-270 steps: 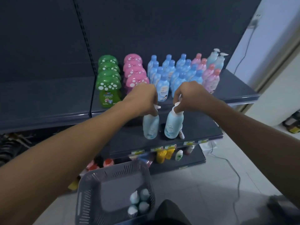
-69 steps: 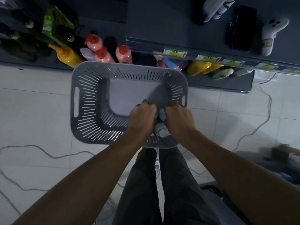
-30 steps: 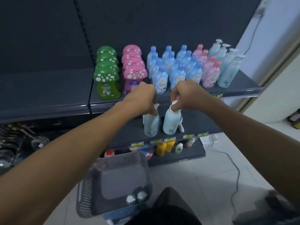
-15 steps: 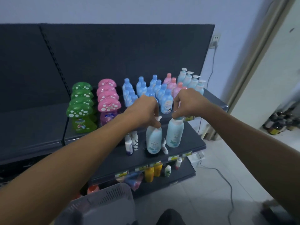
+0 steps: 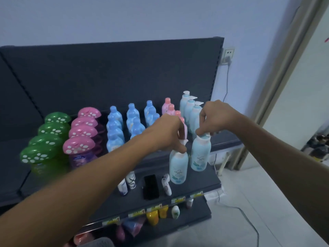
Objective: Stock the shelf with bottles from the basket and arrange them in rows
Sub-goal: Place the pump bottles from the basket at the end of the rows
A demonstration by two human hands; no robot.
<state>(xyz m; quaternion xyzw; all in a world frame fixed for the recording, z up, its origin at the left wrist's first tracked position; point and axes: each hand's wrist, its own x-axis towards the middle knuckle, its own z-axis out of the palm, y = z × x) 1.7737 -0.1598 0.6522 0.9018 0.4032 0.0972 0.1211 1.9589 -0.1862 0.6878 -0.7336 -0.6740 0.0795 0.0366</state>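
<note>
- Nearest, at the bottom edge, a sliver of the grey plastic basket (image 5: 102, 242) shows; what it contains is out of sight.
- Both bare forearms reach up and forward over the dark, matte lower shelf (image 5: 195, 179).
- The left hand (image 5: 167, 134) has its grip pinched shut around the white pump top of the left pump bottle (image 5: 178, 165), a smooth, rounded pale-blue plastic bottle hanging upright in front of the shelves.
- The right hand (image 5: 216, 117) likewise closes its grip on the pump neck of the right pump bottle (image 5: 200, 154), the same shape, held slightly higher and just beside the first.
- Behind them the upper shelf (image 5: 229, 139) carries rows running back: green mushroom-cap bottles (image 5: 45, 138), pink mushroom-cap bottles (image 5: 82, 134), small blue bottles (image 5: 132, 122), pink bottles (image 5: 170, 109), and shelved pump bottles (image 5: 189, 109) at the right end.
</note>
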